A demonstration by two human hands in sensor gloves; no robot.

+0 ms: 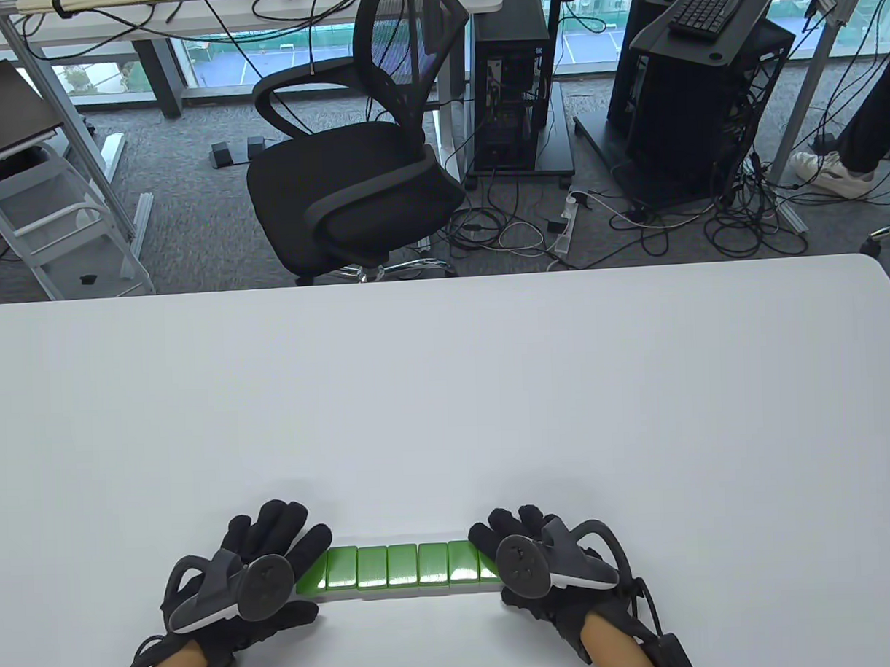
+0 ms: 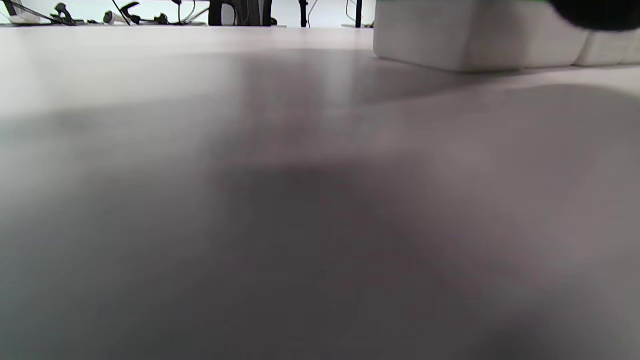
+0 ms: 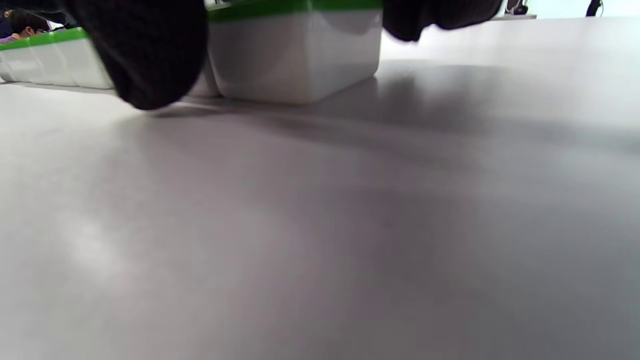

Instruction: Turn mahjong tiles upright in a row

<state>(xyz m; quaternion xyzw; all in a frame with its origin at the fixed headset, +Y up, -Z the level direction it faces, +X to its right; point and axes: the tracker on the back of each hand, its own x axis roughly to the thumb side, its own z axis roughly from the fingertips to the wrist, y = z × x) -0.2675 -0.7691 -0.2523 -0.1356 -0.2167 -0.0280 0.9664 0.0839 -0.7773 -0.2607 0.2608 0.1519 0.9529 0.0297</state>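
White table: row of green-backed mahjong tiles lies flat nr front edge, btwn both hands. Left hand & right hand grip row's ends, fingers curled over.

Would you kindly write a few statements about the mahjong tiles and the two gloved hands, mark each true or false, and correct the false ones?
1. The mahjong tiles lie in one row with their green backs up. True.
2. The left hand is at the left end of the row and the right hand at the right end. True.
3. The tiles are stacked two high. False: the right wrist view shows a single layer on the table.
4. The row sits at the far edge of the table, near the office chair. False: it lies close to the near edge, by the person.
5. One tile is held in the air. False: all visible tiles rest on the table.
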